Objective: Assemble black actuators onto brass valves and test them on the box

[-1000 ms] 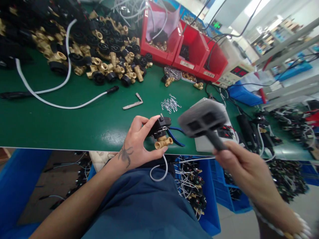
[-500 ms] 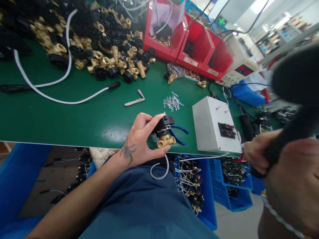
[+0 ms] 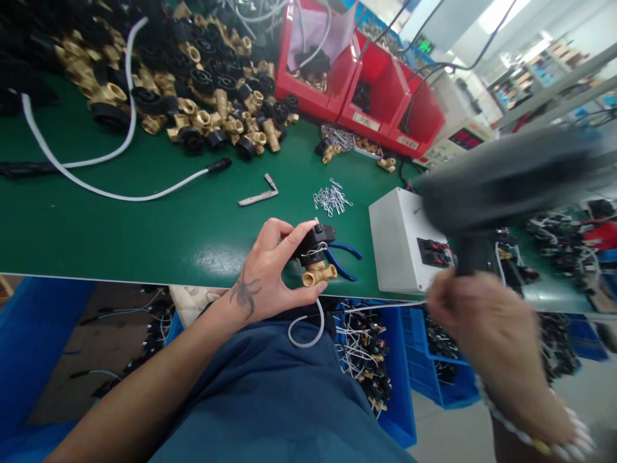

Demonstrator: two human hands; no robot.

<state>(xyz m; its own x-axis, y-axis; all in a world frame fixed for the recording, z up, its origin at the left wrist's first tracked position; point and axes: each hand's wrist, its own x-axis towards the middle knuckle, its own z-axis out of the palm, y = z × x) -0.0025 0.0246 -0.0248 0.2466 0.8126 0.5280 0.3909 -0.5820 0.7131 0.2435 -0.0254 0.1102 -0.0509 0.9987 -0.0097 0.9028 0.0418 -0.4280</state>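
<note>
My left hand [image 3: 267, 276] pinches a small valve [image 3: 315, 257] with a black cap and a brass body, at the near edge of the green table [image 3: 144, 225]. A thin white wire hangs in a loop from the valve. My right hand [image 3: 477, 321] grips the handle of a dark grey mallet-like tool [image 3: 501, 183], whose blurred head is raised over the white switch box [image 3: 405, 244] to the right of the valve. Blue-handled pliers [image 3: 344, 257] lie on the table just behind the valve.
A big heap of brass and black fittings [image 3: 193, 96] fills the far left. Red bins [image 3: 366, 83] stand behind. Small metal clips [image 3: 331, 198], a bent metal key [image 3: 260, 193] and a white cable [image 3: 120, 193] lie mid-table. Blue crates [image 3: 400, 386] with wired parts sit below the edge.
My right hand swung the grey tool away to the far right and has now brought it back over the white box. My left hand has kept the valve nearly still.
</note>
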